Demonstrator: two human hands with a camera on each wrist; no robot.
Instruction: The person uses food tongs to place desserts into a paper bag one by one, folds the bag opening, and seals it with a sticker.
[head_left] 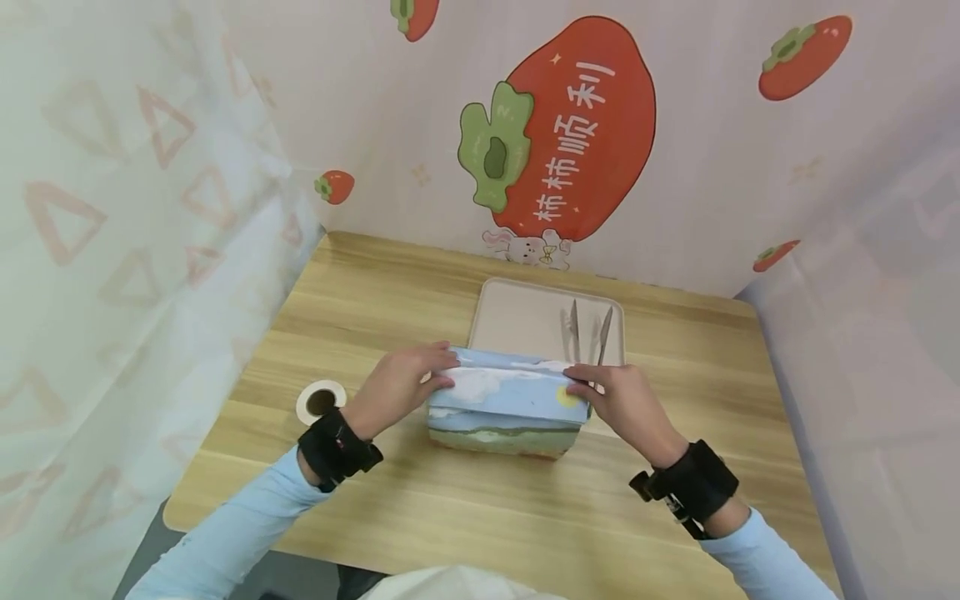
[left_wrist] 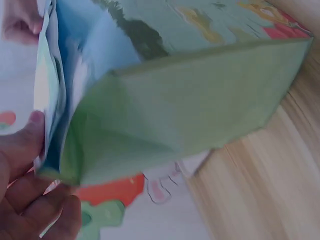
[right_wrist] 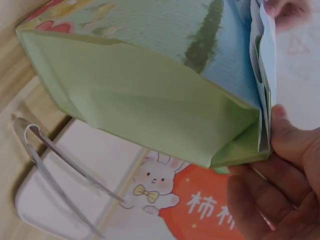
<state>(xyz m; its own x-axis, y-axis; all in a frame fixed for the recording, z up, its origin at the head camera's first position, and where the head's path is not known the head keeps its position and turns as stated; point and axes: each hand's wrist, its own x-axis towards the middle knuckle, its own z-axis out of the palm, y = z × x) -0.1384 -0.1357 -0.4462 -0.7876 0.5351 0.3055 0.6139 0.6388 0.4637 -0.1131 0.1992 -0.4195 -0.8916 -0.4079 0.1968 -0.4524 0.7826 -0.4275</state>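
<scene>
A paper bag (head_left: 506,440) painted with a landscape stands on the table, its top folded over into a flap. My left hand (head_left: 401,385) pinches the left end of that fold, thumb on the near side. At the opposite end, my right hand (head_left: 621,402) pinches the fold between thumb and fingers. The left wrist view shows the bag's plain green side (left_wrist: 175,110), creased inward near the top. A matching green side (right_wrist: 125,100) appears in the right wrist view, with the layered fold by my right thumb.
Behind the bag lies a pale tray (head_left: 517,315) with metal tongs (head_left: 575,327) on it. A white roll of tape (head_left: 304,405) rests on the wooden table (head_left: 390,292) near my left wrist. Printed curtains surround the table at the back and sides.
</scene>
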